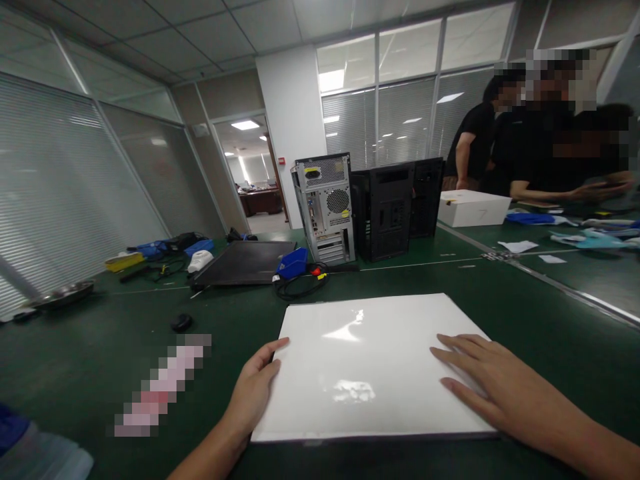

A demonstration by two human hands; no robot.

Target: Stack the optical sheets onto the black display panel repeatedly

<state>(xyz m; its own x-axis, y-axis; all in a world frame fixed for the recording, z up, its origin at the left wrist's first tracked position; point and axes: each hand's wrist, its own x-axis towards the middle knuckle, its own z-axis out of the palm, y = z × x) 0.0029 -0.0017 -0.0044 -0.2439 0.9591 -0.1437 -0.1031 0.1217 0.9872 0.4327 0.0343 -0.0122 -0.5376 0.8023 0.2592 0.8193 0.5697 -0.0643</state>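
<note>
A glossy white flat panel or box point(380, 373) lies on the green table in front of me, with light reflections on its top. My left hand point(257, 380) is at its left edge, thumb and forefinger apart on the rim, the other fingers hidden beside it. On the right part of the white surface rests my right hand point(480, 377), palm down with fingers spread. A dark edge shows beneath the white top along the front.
Beyond stand an open computer case point(327, 210) and black case parts point(390, 213). A blue object point(293, 263) with a cable, a black panel point(245, 262), a small black item point(182, 323) and a white box point(474, 208) are on the table point(225, 313). People in black stand back right.
</note>
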